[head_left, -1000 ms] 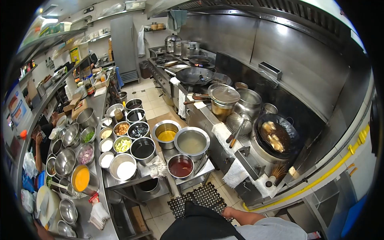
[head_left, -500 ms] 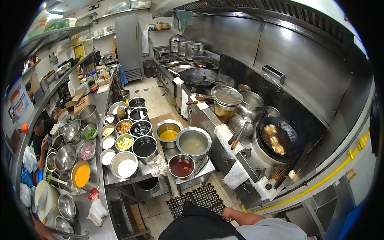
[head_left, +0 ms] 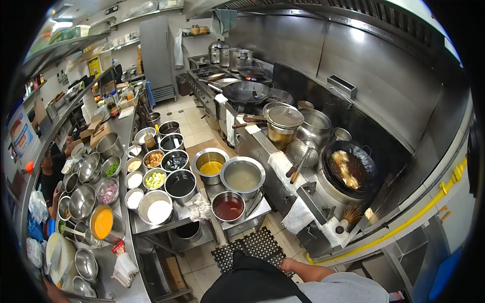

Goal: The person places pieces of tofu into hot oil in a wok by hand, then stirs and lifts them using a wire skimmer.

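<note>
- The right hand (head_left: 288,265) is at the near edge, just beside the black apron (head_left: 247,280); its fingers are too hidden to tell whether they hold anything, or how wide the grip is.
- I cannot tell the left hand's grip.
- Fried pieces (head_left: 346,172), pale gold, lie in dark oil inside the wok (head_left: 370,160), on the right over the near burner; the right hand is well apart from them.
- Just left of the wok lies a perforated ladle (head_left: 301,153), near two wooden handles, with a white towel (head_left: 295,217) draped below on the range front.
- A bristle brush (head_left: 350,216) stands on the near end of the range.
- A mesh strainer (head_left: 285,117) rests over a golden pot (head_left: 279,137) farther along.
- On a low stand in the middle are a pot of yellow liquid (head_left: 195,164), a wide pot of cloudy liquid (head_left: 261,177) and, nearer, a pot of red sauce (head_left: 230,221).
- To their left, pans hold green pieces (head_left: 154,180), brown chunks (head_left: 153,159) and something white (head_left: 159,212).
- The left counter carries steel bowls (head_left: 82,200), purple pieces (head_left: 108,192) and a pot of orange liquid (head_left: 117,226).
- A co-worker (head_left: 48,177) is partly visible at the far left, behind the bowls.
- A perforated black mat (head_left: 265,247) lies on the floor below the stand.
</note>
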Demonstrator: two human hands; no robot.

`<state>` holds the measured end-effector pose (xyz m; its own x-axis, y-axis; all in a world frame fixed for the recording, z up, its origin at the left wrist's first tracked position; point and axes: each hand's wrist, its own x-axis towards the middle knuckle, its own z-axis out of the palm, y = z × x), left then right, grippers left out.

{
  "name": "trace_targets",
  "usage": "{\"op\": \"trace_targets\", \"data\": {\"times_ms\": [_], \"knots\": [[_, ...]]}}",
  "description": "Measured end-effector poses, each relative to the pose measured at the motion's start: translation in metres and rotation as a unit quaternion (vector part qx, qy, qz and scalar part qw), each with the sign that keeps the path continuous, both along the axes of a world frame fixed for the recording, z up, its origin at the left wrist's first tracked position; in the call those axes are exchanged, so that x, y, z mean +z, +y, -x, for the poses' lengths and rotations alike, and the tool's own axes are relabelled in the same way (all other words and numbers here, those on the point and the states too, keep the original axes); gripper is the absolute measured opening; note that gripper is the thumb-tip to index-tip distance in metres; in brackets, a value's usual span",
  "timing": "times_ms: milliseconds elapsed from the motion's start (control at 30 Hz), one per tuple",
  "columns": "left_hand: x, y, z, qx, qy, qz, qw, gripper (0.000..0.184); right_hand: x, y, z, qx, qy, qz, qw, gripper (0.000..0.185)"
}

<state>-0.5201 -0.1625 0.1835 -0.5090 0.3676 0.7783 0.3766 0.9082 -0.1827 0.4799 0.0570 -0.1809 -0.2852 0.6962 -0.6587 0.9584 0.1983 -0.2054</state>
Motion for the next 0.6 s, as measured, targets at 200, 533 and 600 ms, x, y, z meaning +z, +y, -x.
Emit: {"op": "trace_targets", "data": {"times_ms": [200,533,600], "knots": [[-0.002,-0.002,0.000,-0.009,-0.021,-0.019,1.000,0.042,0.038,-0.001,0.010,-0.035,0.019,0.035,0.999,0.032],[-0.005,-0.004,0.000,-0.018,-0.045,-0.039,0.998,0.042,0.011,-0.003,0.005,-0.105,0.019,0.047,0.993,0.029],[-0.006,-0.004,0.000,-0.017,-0.048,-0.042,0.998,0.042,0.027,-0.002,0.009,-0.101,0.028,0.047,0.993,0.030]]}}
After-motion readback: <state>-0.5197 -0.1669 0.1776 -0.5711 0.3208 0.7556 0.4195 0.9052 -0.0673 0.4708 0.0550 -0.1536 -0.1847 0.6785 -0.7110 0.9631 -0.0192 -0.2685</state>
